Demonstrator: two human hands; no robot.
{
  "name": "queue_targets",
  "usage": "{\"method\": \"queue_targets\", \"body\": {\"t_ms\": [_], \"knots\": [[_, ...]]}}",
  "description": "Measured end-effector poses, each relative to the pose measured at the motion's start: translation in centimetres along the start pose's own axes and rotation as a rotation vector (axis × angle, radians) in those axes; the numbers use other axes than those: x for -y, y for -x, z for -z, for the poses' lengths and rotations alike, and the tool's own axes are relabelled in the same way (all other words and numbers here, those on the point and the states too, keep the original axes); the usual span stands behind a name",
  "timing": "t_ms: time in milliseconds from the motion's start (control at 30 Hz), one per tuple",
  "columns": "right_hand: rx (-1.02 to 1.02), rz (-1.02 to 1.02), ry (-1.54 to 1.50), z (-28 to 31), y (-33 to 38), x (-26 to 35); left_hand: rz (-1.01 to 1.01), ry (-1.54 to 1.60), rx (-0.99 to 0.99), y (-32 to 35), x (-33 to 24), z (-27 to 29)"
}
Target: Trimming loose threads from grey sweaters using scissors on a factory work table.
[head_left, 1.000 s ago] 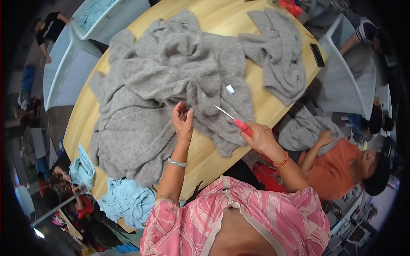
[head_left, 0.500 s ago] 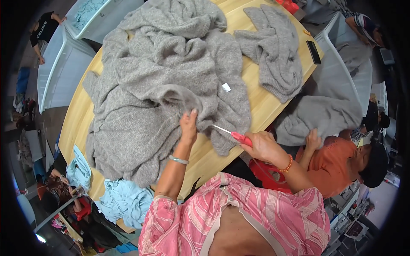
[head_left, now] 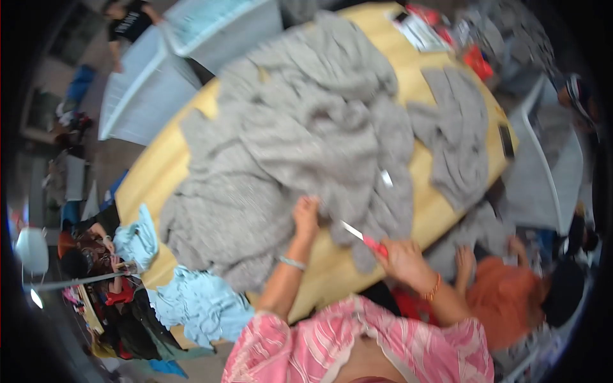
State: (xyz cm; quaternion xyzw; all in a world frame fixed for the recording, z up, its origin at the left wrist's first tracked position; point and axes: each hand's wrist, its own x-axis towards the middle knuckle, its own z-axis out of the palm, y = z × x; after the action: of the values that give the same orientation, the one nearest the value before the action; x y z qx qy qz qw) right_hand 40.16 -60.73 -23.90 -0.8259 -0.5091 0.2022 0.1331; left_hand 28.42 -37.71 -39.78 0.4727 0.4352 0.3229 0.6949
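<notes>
A big rumpled grey cloth (head_left: pixel 300 147) covers most of a wooden table (head_left: pixel 156 172). My left hand (head_left: pixel 306 214) rests on the cloth's near edge, fingers closed on the fabric. My right hand (head_left: pixel 402 258) grips red-handled scissors (head_left: pixel 363 238), whose blades point up-left toward the cloth, just right of my left hand. A small white tag (head_left: pixel 386 179) lies on the cloth above the scissors. The picture is blurred by motion.
A smaller grey cloth (head_left: pixel 456 137) lies at the table's right end beside a dark phone (head_left: pixel 506 140). Light blue fabric (head_left: pixel 198 303) hangs off the near left edge. A person in an orange top (head_left: pixel 511 300) sits at lower right. Other people sit at the left.
The view has swung and blurred. My left hand stays on the cloth edge, and my right hand with the scissors keeps close beside it.
</notes>
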Motion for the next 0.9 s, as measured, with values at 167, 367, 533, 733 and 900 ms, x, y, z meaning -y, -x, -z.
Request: {"method": "queue_targets", "body": {"t_ms": [167,367,533,733,900], "knots": [[0.105,-0.19,-0.247,1.3,1.3,-0.7,0.057,-0.199,0.118,4.2,3.4,0.3],[-0.232,-0.583,0.045,-1.8,1.9,-8.8,-0.126,-0.42,0.02,9.8,7.0,-1.5],[-0.01,-0.399,0.035,-2.9,2.7,-8.7,0.044,-0.292,0.244,9.1,7.6,-6.1],[0.061,-0.201,-0.245,-2.3,4.4,-5.0,-0.132,-0.187,0.33,8.2,1.6,-7.4],[0.275,-0.146,-0.69,4.9,6.1,-2.4,-0.11,-0.31,0.591,14.0,-13.0,-3.1]]}}
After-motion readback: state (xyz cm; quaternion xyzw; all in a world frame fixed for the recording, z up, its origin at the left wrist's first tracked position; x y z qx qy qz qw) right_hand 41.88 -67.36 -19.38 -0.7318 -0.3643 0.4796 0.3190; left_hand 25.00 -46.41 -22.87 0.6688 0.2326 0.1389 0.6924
